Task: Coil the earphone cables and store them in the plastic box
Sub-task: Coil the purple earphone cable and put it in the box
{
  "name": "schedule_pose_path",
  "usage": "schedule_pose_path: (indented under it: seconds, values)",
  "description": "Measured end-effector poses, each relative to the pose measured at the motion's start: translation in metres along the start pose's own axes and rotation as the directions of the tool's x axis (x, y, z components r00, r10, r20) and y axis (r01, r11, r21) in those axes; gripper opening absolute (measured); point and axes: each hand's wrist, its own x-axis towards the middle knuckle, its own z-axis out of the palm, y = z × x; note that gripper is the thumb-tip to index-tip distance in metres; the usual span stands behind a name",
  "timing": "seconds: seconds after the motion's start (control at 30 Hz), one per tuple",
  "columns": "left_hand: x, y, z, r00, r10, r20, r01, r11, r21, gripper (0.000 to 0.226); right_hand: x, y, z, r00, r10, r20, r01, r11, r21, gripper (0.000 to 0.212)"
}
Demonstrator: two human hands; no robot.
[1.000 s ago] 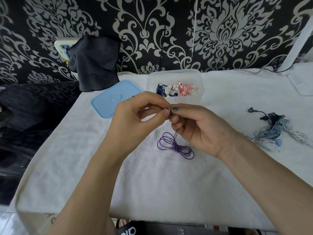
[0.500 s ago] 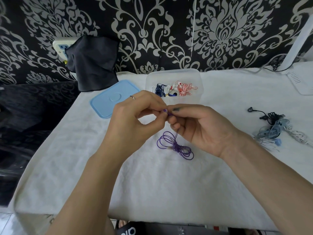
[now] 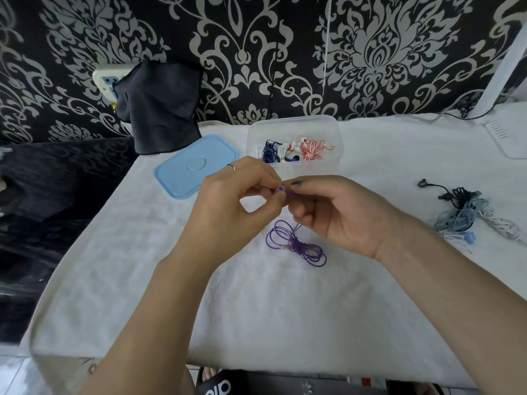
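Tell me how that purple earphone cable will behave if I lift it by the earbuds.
The purple earphone cable is thin and probably limp, so its bundle would likely dangle beneath both hands. Its middle looks wrapped, so it should mostly stay coiled, though the outer loops may sag. It is probably very light.

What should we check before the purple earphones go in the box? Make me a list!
1. Both hands hold the purple earphones: ok. The left hand and right hand pinch the earbud end between them.
2. Cable coiled: ok. The purple coil lies bundled on the white cloth, wrapped round its middle.
3. Loose end tucked in: not ok. A strand runs from the coil up to the hands.
4. Box open: ok. The plastic box has no lid on it; the blue lid lies beside it.
5. Room in the box: ok. Its right part looks bare.
6. Other earphones sorted: not ok. A tangled pile waits on the right.
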Motion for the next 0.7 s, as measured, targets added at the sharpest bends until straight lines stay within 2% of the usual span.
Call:
schedule_pose_path:
  seconds: [0.23,0.33,0.37,0.47,0.5,0.57,0.63,0.7]
  values:
    - [-0.004,-0.006,0.0,1.0,-0.004,0.012,0.002,0.988,0.151,0.006,0.003,0.009,-0.005,0.996,-0.06,-0.071,0.044,0.976,-0.213,0.022]
    - [-0.005,-0.012,0.0,0.995,-0.081,0.061,0.068,0.979,0.192,0.004,0.005,0.013,-0.007,0.98,-0.116,-0.159,0.051,0.931,-0.363,0.022]
    - [-0.006,-0.015,0.001,0.989,-0.123,0.085,0.105,0.975,0.198,0.005,0.006,0.014,-0.009,0.965,-0.176,-0.194,0.067,0.881,-0.468,0.022]
    - [-0.007,-0.022,0.005,0.965,-0.228,0.131,0.197,0.957,0.215,0.007,0.009,0.017,-0.015,0.882,-0.406,-0.24,0.066,0.611,-0.789,0.023]
    - [-0.007,-0.025,0.007,0.959,-0.25,0.137,0.216,0.951,0.22,0.007,0.009,0.017,-0.016,0.857,-0.46,-0.234,0.068,0.551,-0.832,0.023]
    - [-0.008,-0.03,0.009,0.948,-0.286,0.143,0.249,0.94,0.233,0.006,0.008,0.016,-0.02,0.831,-0.51,-0.223,0.077,0.503,-0.861,0.025]
    - [-0.008,-0.034,0.01,0.934,-0.326,0.148,0.286,0.928,0.241,0.006,0.009,0.015,-0.027,0.875,-0.443,-0.197,0.022,0.441,-0.897,0.035]
    - [-0.008,-0.036,0.013,0.919,-0.359,0.161,0.315,0.916,0.247,0.006,0.007,0.015,-0.03,0.951,-0.259,-0.167,-0.065,0.361,-0.93,0.053]
